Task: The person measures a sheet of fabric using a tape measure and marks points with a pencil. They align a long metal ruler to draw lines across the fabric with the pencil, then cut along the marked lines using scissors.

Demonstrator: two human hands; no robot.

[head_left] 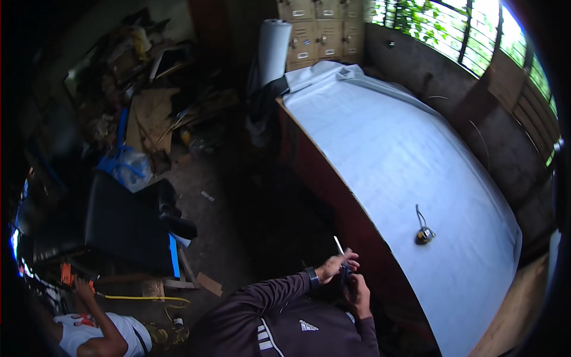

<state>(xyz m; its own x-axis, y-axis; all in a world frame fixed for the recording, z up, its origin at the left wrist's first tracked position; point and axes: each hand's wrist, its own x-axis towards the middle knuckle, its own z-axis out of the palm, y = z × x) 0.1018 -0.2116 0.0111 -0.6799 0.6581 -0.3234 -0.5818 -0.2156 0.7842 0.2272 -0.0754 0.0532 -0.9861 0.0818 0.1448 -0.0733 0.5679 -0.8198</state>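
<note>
My left hand (333,266), with a watch on its wrist, is in front of my body close to the table's near side. Its fingers are bent around a slim tool (338,244) with a bright, narrow end and a dark lower part. Just below, my right hand (358,294) is closed at the dark part, which my fingers partly hide; the tool's exact kind cannot be made out. To the right, a small yellow-and-black tape measure (424,235) with a dark strap lies on the light grey sheet (380,160) covering the table.
A co-worker (107,333) at lower left holds an orange tool (67,273) by a yellow hose (143,297). A black padded seat (125,220) stands nearby. Metal lockers (321,35) and a white roll (274,50) are at the back; boards and scraps (148,119) are piled far left.
</note>
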